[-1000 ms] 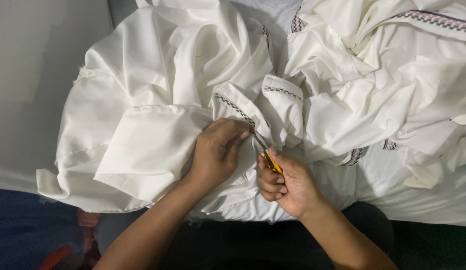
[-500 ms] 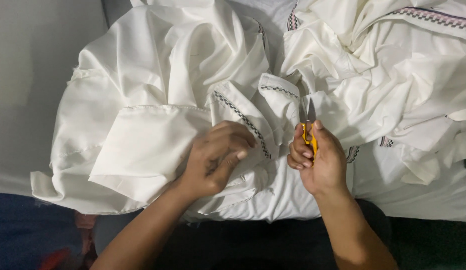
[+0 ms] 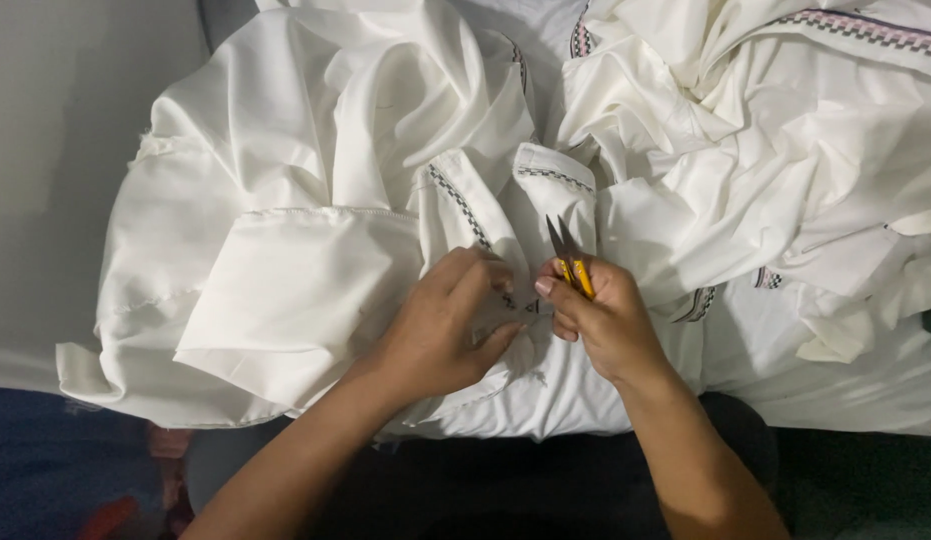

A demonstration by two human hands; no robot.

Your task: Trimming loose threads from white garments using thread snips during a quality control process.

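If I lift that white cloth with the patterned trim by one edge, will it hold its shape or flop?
The white cloth with patterned trim would probably flop: it lies in soft, deep folds. It looks thin and smooth, so it may slide unless pinned, as the left hand presses it now. The right hand holds small yellow-handled snips; loose folds could drift toward the blades.

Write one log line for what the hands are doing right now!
left hand: pressing white cloth | right hand: holding yellow snips, blades up, slightly apart | cloth: patterned trim beside fingers
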